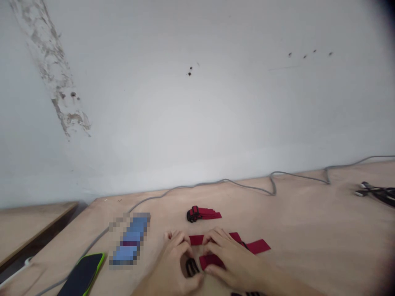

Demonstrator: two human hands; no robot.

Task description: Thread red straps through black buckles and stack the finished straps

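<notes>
Red strap (pixel 209 261) pinched in palm-down right hand (pixel 230 257), left hand (pixel 173 263) half-curled around black buckle (pixel 193 268), hold on it unclear

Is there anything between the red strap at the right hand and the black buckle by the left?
Nothing visible is: only a narrow gap over the tabletop lies between the red strap at the right hand and the black buckle by the left hand.

dark-screened phone (pixel 80 276) in lime-green case at lower left, pixelated blue item (pixel 131 238) near it, grey cable (pixel 225 179) winding across worktop (pixel 308 218), black cables (pixel 382 193) at right, pale wall (pixel 234 111) behind
</notes>
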